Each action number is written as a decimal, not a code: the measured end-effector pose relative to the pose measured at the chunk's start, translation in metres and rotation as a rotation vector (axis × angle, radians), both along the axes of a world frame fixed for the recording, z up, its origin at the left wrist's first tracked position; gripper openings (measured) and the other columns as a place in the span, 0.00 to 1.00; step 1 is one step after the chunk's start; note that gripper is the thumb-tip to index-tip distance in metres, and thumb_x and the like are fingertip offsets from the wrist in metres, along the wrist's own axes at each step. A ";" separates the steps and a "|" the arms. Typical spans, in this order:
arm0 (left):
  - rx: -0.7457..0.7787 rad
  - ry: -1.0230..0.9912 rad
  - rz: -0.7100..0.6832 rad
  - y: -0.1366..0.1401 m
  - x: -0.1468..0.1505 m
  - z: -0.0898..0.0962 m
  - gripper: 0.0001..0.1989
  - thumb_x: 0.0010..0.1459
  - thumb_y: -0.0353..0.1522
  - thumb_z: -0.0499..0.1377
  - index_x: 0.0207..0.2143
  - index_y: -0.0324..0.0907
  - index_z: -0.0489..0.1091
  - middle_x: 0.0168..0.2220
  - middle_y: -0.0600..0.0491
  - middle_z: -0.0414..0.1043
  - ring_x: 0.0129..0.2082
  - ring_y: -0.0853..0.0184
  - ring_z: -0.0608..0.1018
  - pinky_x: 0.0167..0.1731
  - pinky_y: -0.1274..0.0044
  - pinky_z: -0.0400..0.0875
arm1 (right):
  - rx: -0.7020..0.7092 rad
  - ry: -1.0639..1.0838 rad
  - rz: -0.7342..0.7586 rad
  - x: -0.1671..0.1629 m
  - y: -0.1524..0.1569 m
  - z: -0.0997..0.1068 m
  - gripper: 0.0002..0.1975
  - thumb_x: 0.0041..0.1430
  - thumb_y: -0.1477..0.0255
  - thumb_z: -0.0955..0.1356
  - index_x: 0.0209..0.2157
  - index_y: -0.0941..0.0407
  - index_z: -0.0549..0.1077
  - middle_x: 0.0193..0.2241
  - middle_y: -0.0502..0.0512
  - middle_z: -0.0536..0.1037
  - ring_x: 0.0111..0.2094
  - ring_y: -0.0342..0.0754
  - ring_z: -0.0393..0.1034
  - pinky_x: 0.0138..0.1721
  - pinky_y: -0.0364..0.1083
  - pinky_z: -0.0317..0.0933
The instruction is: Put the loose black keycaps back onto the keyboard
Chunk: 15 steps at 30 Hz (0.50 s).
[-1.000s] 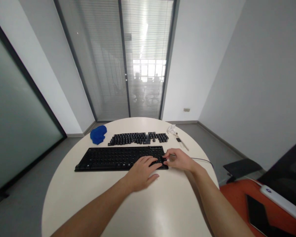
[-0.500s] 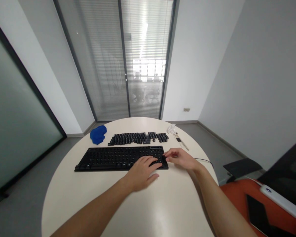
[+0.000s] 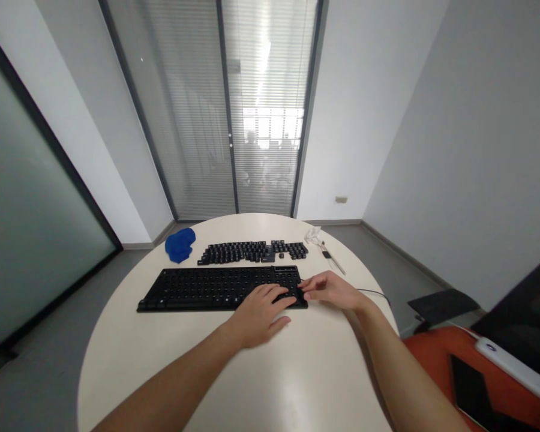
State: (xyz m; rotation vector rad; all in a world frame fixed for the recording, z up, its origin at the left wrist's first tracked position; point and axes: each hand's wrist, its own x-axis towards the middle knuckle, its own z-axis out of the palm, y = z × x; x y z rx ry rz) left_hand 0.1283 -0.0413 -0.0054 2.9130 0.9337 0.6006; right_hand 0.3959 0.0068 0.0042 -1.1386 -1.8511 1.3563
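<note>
The left hand (image 3: 261, 312) lies palm down across the right half of the keyboard (image 3: 198, 289), fingers spread and grasping nothing. The right hand (image 3: 330, 292) is at the keyboard's right edge, thumb and fingertips drawn together; whether something is pinched between them I cannot tell. The keyboard lies flat on the table (image 3: 261, 378), its bed bare of caps over most of what shows. Pressure off-centre from the right fingertips could bend or crack a part at that edge, and if the left hand eased off, the keyboard might slide or tip. A small part slipping from the fingertips could skitter off the rounded table. The cable (image 3: 372, 292), running toward the right rim, could drag on the keyboard if snagged by the forearm. Behind, the caps (image 3: 236, 252) sit in loose rows; a knock from the keyboard would probably scramble their order. No box or tray shows around them: they rest directly on the table. To their left is a blue cloth (image 3: 179, 245); to their right, a crumpled tissue (image 3: 314, 234) and a thin stick (image 3: 337, 263).
</note>
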 end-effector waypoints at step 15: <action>0.004 0.001 -0.002 0.000 0.000 0.000 0.22 0.68 0.39 0.54 0.63 0.49 0.62 0.61 0.47 0.66 0.61 0.56 0.67 0.61 0.60 0.62 | -0.020 0.014 0.000 -0.001 -0.001 -0.001 0.16 0.39 0.60 0.81 0.27 0.56 0.84 0.41 0.60 0.82 0.46 0.55 0.74 0.53 0.53 0.65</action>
